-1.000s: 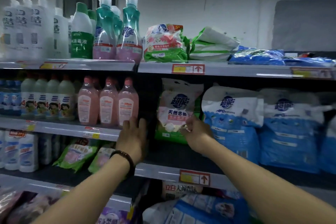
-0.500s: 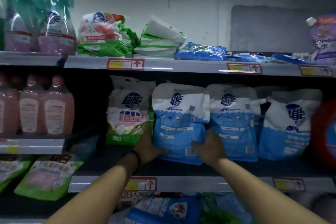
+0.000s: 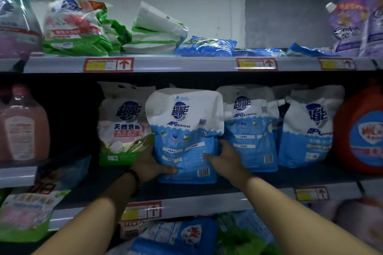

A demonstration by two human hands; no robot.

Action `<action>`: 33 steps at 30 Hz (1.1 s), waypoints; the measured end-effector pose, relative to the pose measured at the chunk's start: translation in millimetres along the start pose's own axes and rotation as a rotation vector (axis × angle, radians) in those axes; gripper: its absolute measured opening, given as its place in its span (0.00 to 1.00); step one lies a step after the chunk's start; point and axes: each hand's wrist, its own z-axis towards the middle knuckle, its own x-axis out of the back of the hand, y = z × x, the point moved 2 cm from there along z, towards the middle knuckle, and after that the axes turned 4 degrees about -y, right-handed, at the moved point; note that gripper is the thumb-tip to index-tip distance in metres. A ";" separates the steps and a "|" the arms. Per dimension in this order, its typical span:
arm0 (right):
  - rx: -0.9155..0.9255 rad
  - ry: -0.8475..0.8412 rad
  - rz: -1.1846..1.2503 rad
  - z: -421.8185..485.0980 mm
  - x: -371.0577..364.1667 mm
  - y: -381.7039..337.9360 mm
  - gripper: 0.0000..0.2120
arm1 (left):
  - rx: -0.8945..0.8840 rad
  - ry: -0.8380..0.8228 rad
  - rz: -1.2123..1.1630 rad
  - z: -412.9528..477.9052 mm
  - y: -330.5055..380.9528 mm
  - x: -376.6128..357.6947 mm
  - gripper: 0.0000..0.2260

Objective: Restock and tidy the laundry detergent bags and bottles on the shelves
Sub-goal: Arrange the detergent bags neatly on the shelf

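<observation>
A blue and white detergent bag (image 3: 185, 130) stands upright on the middle shelf (image 3: 269, 180), held between both my hands. My left hand (image 3: 150, 166) grips its lower left corner, thumb across the front. My right hand (image 3: 224, 156) grips its lower right side, thumb on the front and fingers behind. To its left stands a green and pink bag (image 3: 125, 126). Two more blue bags (image 3: 251, 130) (image 3: 308, 130) stand to its right.
A red jug (image 3: 361, 132) sits at the right end, pink bottles (image 3: 24, 124) at the left. The top shelf (image 3: 186, 63) carries slumped green bags (image 3: 76, 29), flat blue bags (image 3: 205, 46) and purple pouches (image 3: 352, 27). More bags lie below.
The view has swung right from the pink bottles. Both hands left the green and pink bag and took hold of the blue bag, which now sits further forward and higher in my hands.
</observation>
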 end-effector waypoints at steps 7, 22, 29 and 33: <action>-0.018 -0.040 0.004 -24.0 35.5 -2.0 0.17 | -0.045 -0.053 0.004 -31.7 29.6 -21.1 0.43; -0.199 0.097 -0.168 -23.3 157.7 27.9 0.28 | -0.076 -0.038 -0.027 -9.4 82.2 -141.0 0.39; -0.201 0.284 -0.303 -32.1 179.7 48.4 0.42 | -0.081 -0.054 0.040 17.4 112.0 -227.8 0.37; -0.048 0.273 -0.493 -43.6 189.8 62.1 0.43 | -0.030 -0.060 0.162 33.9 138.0 -276.3 0.35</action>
